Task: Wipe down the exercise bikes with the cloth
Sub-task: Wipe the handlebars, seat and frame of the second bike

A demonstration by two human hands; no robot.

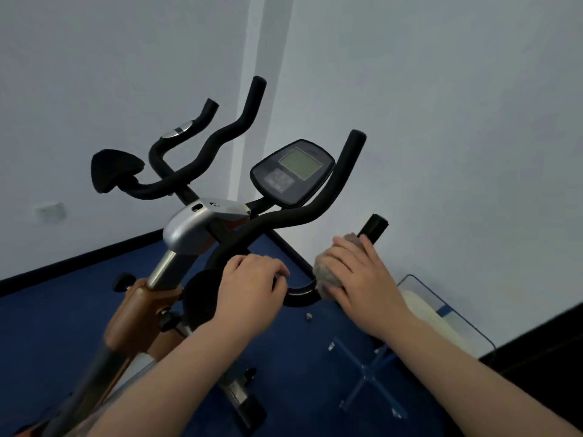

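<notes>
Exercise bike seen from above. Left hand [249, 279] grips the near curve of the black handlebar [318, 209] at lower centre. Right hand [356, 272] presses a grey cloth [325, 275] around the bar's right end. Console [291, 171] sits at centre frame; blue floor [299, 357] below.

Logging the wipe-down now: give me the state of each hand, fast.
Left hand: closed, gripping the bike's handlebar.
Right hand: closed, holding the cloth wrapped on the handlebar.
</notes>
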